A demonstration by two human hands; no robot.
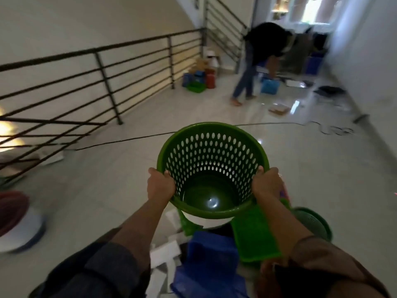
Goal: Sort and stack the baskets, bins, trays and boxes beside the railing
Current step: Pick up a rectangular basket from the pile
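Observation:
A round green perforated basket (212, 160) is held up in front of me, its open mouth tilted toward the camera. My left hand (160, 187) grips its rim on the left side and my right hand (267, 184) grips the rim on the right. Below it lie a flat green tray (255, 235), a blue bin (211, 259), white box pieces (163, 257) and another green basket (311, 222) at the right. The dark metal railing (103, 67) runs along the left.
A pile of blue, green and red containers and boxes (199, 79) stands at the railing's far corner. A person (262, 59) bends over a blue crate (269, 87) at the back. A black cable (150, 137) crosses the shiny floor. A white and blue tub (23, 231) sits at the left.

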